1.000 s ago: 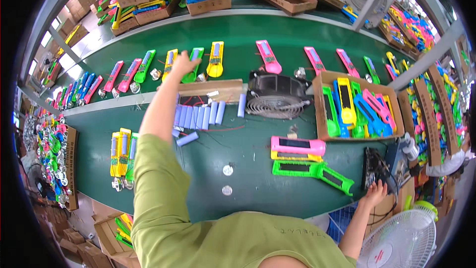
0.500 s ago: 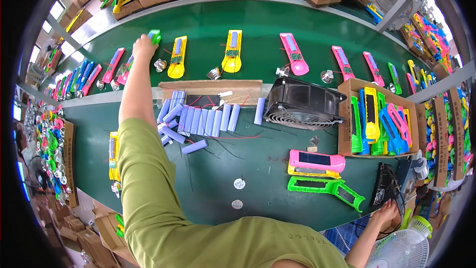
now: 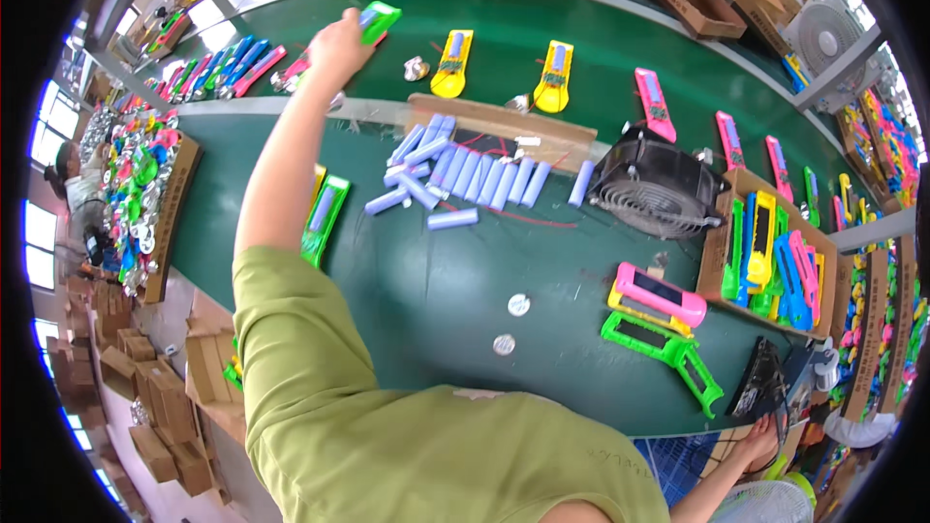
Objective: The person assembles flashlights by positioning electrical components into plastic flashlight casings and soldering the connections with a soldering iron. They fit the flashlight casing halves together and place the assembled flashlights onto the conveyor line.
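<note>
My left hand (image 3: 341,48) reaches out to the far green belt at the upper left, fingers closed around a green plastic lamp housing (image 3: 380,21). A bit of pink shows just below the housing. To its right lie a yellow lamp half (image 3: 451,66) and another yellow lamp half (image 3: 552,77), each with a lilac battery and wires. Beside my left forearm, a green lamp half (image 3: 325,220) rests on the near table, partly covering a yellow piece. My right hand (image 3: 759,446) is low at the table's right edge, beside a black cable; its fingers are partly hidden.
Loose lilac batteries (image 3: 475,177) lie mid-table, left of a black fan (image 3: 659,184). A carton (image 3: 715,261) of coloured housings stands at the right. Nearer are a pink housing (image 3: 662,295) and green frames (image 3: 639,337). A carton (image 3: 174,218) of small parts stands at the left.
The view has swung left, so the table contents appear shifted right. My left hand still grips the green housing over the belt. More of the green lamp half near my forearm shows.
</note>
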`<action>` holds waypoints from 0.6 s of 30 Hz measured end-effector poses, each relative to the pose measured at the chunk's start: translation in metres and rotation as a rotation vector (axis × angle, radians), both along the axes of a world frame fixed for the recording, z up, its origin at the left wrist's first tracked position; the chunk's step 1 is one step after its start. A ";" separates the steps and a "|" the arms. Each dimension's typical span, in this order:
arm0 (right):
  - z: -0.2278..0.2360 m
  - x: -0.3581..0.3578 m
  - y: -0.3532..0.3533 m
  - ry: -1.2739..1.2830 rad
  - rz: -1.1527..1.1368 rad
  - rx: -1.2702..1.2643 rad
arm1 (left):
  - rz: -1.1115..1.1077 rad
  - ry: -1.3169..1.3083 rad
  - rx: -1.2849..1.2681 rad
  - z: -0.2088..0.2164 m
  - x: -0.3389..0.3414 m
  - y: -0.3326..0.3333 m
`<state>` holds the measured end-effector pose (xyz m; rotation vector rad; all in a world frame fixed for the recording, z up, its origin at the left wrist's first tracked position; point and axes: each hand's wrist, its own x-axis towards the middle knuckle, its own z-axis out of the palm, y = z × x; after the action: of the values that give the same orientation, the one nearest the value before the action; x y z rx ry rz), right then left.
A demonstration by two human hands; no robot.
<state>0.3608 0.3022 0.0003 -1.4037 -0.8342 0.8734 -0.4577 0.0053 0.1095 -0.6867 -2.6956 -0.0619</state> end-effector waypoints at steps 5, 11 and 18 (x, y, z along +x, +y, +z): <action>-0.018 0.009 0.013 0.017 0.051 0.013 | 0.010 -0.157 -0.213 0.005 0.042 -0.152; -0.036 0.022 0.028 0.242 -0.116 0.024 | 0.236 -0.218 -0.088 -0.085 0.052 -0.255; -0.011 0.003 0.007 0.329 -0.086 0.034 | 0.245 -0.342 0.005 -0.102 0.023 -0.265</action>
<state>0.3635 0.3094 -0.0111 -1.2142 -0.5321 0.9859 -0.4345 -0.2599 0.0079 -0.3649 -3.0846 -0.1344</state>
